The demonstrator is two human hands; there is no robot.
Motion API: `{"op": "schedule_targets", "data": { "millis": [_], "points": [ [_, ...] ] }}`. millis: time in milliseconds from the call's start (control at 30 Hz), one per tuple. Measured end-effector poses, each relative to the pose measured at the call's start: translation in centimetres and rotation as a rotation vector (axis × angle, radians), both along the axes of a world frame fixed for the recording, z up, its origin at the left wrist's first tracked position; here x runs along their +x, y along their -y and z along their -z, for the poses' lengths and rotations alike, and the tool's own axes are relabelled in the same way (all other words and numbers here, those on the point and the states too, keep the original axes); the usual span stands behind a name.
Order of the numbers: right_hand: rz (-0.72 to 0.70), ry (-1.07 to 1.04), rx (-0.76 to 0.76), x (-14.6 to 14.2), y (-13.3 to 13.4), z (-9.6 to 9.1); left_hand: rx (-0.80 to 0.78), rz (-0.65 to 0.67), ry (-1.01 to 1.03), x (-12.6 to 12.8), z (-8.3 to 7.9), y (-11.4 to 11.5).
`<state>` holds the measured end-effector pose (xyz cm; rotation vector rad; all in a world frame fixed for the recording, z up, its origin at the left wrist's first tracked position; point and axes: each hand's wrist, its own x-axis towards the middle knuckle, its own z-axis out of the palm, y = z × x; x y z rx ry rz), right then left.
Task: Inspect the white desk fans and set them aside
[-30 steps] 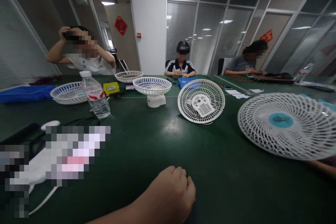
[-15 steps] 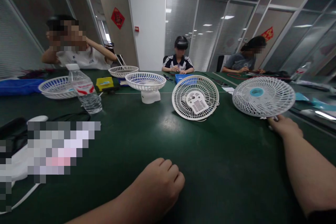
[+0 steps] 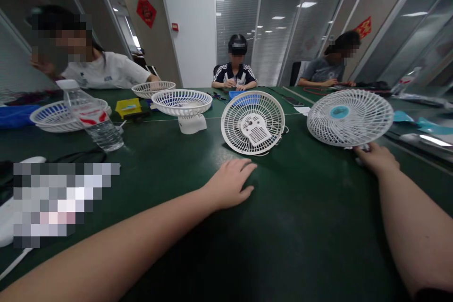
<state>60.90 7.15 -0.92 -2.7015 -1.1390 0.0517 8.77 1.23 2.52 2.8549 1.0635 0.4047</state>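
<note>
My left hand (image 3: 231,181) hovers at or rests on the green table (image 3: 311,217); its fingers are spread and hold nothing. Just beyond it stands a tilted white fan cage (image 3: 233,125), its vented motor housing (image 3: 256,131) towards me. At the right, my right hand (image 3: 380,160) reaches to the lower edge of a white fan (image 3: 368,118) with a blue hub (image 3: 340,112). Its fingers are closed at a small part beneath the grille, and their tips are partly hidden. The fan's underside is out of sight.
Further left are a white fan on its base (image 3: 193,124), more white grilles (image 3: 49,115), a leaning water bottle (image 3: 101,127) and a yellow box (image 3: 128,108). A blue tray (image 3: 235,95) lies ahead. Several people sit around the table, one opposite (image 3: 228,78).
My left hand has moved forward towards the middle fan cage and its curled fingers have spread. My right hand stays at the blue-hubbed fan. The person at the left has lowered an arm.
</note>
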Motion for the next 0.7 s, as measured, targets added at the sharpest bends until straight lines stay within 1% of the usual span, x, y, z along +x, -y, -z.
{"op": "schedule_targets", "data": {
  "millis": [67, 133, 200, 267, 333, 467, 700],
  "points": [
    [-0.005, -0.003, -0.002, 0.0, 0.0, -0.1, -0.002, -0.063, 0.020, 1.4, 0.8, -2.2],
    [-0.006, -0.006, -0.005, 0.0, 0.1, -0.1, -0.013, -0.090, 0.027, 2.1, 1.3, -3.8],
    [-0.004, -0.008, -0.008, 0.0, 0.1, -0.2, -0.022, -0.092, 0.030, 2.2, 1.5, -4.5],
    [-0.002, -0.009, -0.011, 0.0, 0.1, -0.1, -0.023, -0.080, 0.028, 1.8, 1.3, -4.3],
    [-0.001, -0.012, -0.013, 0.1, 0.0, 0.0, -0.019, -0.065, 0.020, 1.1, 1.0, -3.2],
    [0.004, -0.018, -0.012, 0.4, -0.1, 0.1, -0.017, -0.045, -0.009, -0.7, 0.2, 0.0],
    [0.015, -0.027, -0.010, 1.4, -0.4, 0.6, -0.126, -0.039, -0.025, -5.1, -1.1, 6.4]
  ]
}}
